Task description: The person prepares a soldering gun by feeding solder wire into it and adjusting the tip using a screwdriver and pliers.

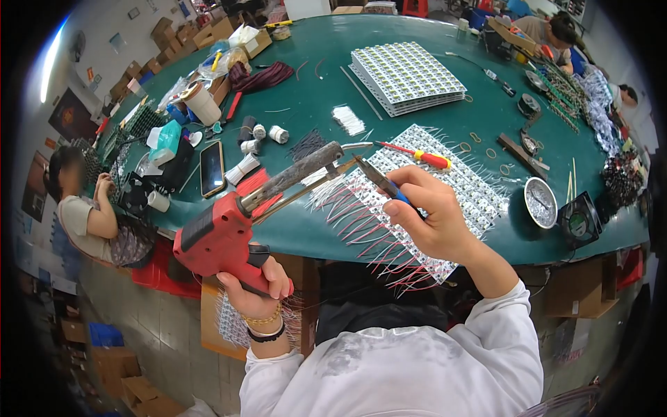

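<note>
My left hand (258, 288) is wrapped round the handle of a red soldering gun (217, 235), whose long metal barrel points up and to the right. Pliers with dark jaws and blue grips (381, 182) are held in my right hand (434, 208), their tip close to the gun's bent tip. Under them on the green table (313, 236) lies a white board panel (462, 201) with rows of small parts and red and white wires along its edge. A red and yellow screwdriver (432, 160) rests on the panel.
A stack of white panels (410, 76) stands farther back. Left of centre lie a phone (212, 169), wire bundles (243, 167) and rolls. At the right are a metal bowl (540, 202), a small fan (579, 221) and rubber bands. A person (87, 208) sits at the left; others are at the upper right.
</note>
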{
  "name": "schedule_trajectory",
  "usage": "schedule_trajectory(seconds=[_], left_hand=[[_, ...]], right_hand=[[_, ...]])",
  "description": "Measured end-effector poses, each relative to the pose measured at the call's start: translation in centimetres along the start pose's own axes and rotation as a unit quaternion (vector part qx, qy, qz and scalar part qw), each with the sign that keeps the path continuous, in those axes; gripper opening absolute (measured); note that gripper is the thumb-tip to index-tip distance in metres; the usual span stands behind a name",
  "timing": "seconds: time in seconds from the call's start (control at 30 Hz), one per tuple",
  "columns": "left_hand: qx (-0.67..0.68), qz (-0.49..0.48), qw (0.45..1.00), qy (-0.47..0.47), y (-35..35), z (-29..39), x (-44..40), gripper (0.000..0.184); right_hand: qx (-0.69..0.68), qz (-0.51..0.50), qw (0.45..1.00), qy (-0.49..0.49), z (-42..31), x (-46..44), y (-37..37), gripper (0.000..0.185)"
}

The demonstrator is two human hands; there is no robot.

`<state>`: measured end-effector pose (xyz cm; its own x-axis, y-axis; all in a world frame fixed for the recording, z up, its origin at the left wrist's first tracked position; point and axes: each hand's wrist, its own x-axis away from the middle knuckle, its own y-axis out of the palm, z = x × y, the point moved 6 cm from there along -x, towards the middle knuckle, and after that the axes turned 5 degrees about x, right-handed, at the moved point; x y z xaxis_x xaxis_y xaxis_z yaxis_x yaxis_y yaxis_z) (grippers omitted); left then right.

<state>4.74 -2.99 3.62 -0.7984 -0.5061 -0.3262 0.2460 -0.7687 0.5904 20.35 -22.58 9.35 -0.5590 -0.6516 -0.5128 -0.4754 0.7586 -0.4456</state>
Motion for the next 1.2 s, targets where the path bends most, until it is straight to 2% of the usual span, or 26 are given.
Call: schedule_trajectory(seconds=[0.23, 0.43, 0.5, 0.67, 0.77, 0.83, 1.1, 1.2], left_hand=[[0.007, 0.017, 1.0, -0.004, 0.3, -0.3, 0.0, 0.076], [-0.006, -0.004, 1.0, -0.004, 0.7, -0.3, -0.1, 0.076], [0.006, 0.026, 1.0, 0.001, 0.5, -0.3, 0.1, 0.076], [-0.009, 0.026, 1.0, 0.005, 0.4, -0.4, 0.2, 0.076], [-0.012, 0.039, 0.999, 0.011, 0.2, -0.4, 0.3, 0.075], [-0.017, 0.034, 0.999, 0.014, 0.1, -0.4, 0.2, 0.075], [-0.015, 0.002, 1.0, 0.006, 0.4, -0.4, 0.3, 0.076], [-0.007, 0.037, 0.999, 0.019, 0.1, -0.4, 0.4, 0.075]], right_hand=[[0.123, 0.055, 0.989, -0.069, -1.1, 0.1, -0.3, 0.021], [0.157, 0.086, 0.98, -0.085, -1.1, 0.3, -0.2, 0.023], [0.161, 0.094, 0.979, -0.088, -1.0, 0.4, -0.2, 0.024], [0.172, 0.11, 0.975, -0.092, -1.1, 0.4, -0.1, 0.025], [0.166, 0.103, 0.977, -0.088, -1.1, 0.4, -0.2, 0.023], [0.097, 0.075, 0.99, -0.069, -0.8, 0.3, -0.1, 0.02], [0.011, 0.027, 1.0, -0.008, -0.1, 0.4, 0.5, 0.018], [-0.009, 0.021, 1.0, 0.002, 0.1, 0.3, 0.7, 0.02]])
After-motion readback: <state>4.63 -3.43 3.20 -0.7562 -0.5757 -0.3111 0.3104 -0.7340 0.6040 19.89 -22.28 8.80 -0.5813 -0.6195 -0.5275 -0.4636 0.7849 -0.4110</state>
